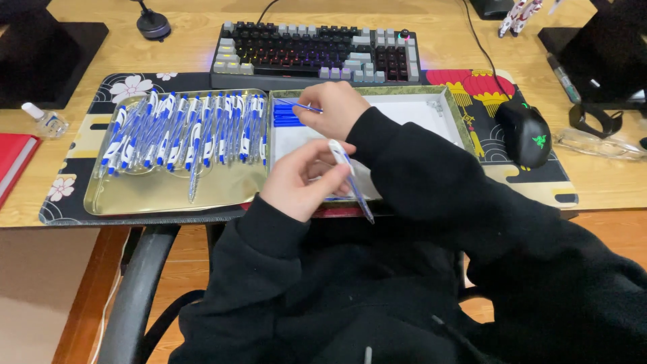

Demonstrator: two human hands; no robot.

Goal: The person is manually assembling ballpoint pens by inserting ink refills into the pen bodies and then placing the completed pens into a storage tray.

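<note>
Left hand pinched on slim white-and-blue plastic pen barrel, tip below the grip. Right hand closed on thin blue refill above it. Likely light, stiff, slippery; best gripped mid-barrel.

Mechanical keyboard at table's far edge, centre. Black mouse on patterned desk mat, right side. Small clear bottle and red book at left edge. Black stand base at far left corner.
</note>
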